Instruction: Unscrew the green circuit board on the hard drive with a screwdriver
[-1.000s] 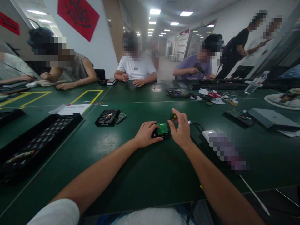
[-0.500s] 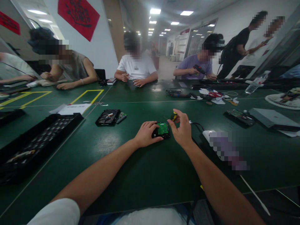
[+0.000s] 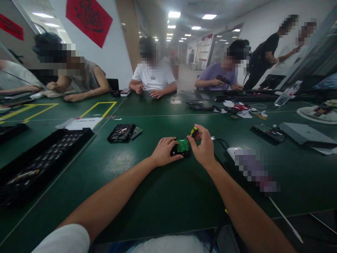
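A small black hard drive (image 3: 180, 147) with a green circuit board on top lies on the dark green table (image 3: 147, 182) in front of me. My left hand (image 3: 163, 151) rests on the drive's left side, fingers curled over its edge. My right hand (image 3: 203, 146) is just right of the drive, fingers pinched round a small screwdriver (image 3: 194, 131) with a yellow and black handle, held upright over the drive's far right corner.
Another opened drive (image 3: 121, 132) and a loose board lie to the left, a long black tray (image 3: 39, 161) further left. A white device (image 3: 234, 151) and cable sit right of my hand. Seated people work at the table's far side; others stand at the back right.
My right hand has closed from spread fingers into a pinch on the screwdriver and lifted it slightly. The left hand stays on the drive.
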`<act>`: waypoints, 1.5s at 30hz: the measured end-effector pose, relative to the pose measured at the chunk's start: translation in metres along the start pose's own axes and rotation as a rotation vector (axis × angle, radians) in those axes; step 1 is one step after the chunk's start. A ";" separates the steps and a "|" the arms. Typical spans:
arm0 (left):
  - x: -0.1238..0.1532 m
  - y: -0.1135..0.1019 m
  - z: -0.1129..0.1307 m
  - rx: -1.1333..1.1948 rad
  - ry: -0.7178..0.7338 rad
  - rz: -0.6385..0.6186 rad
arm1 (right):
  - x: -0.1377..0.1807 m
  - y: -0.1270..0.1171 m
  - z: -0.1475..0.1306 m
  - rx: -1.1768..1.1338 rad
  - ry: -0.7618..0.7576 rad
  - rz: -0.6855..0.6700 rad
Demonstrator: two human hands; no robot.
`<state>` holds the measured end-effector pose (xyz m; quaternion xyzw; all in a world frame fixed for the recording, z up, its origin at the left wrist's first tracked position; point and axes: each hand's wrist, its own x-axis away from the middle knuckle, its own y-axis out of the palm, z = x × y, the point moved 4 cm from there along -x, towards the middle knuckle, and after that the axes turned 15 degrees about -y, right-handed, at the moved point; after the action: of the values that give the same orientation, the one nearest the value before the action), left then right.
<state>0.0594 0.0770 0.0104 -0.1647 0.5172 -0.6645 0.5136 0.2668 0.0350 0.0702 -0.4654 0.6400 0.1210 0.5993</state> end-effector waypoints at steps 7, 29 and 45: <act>0.000 0.000 0.000 0.008 0.010 0.005 | 0.003 0.004 0.006 -0.064 0.045 -0.011; 0.000 0.002 -0.001 -0.007 0.024 0.023 | -0.004 -0.004 -0.009 0.049 -0.086 0.033; 0.000 0.002 -0.001 0.000 0.020 0.021 | -0.003 -0.002 -0.009 0.032 -0.102 0.038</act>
<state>0.0594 0.0778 0.0083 -0.1527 0.5240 -0.6605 0.5156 0.2619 0.0284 0.0763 -0.4368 0.6190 0.1457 0.6363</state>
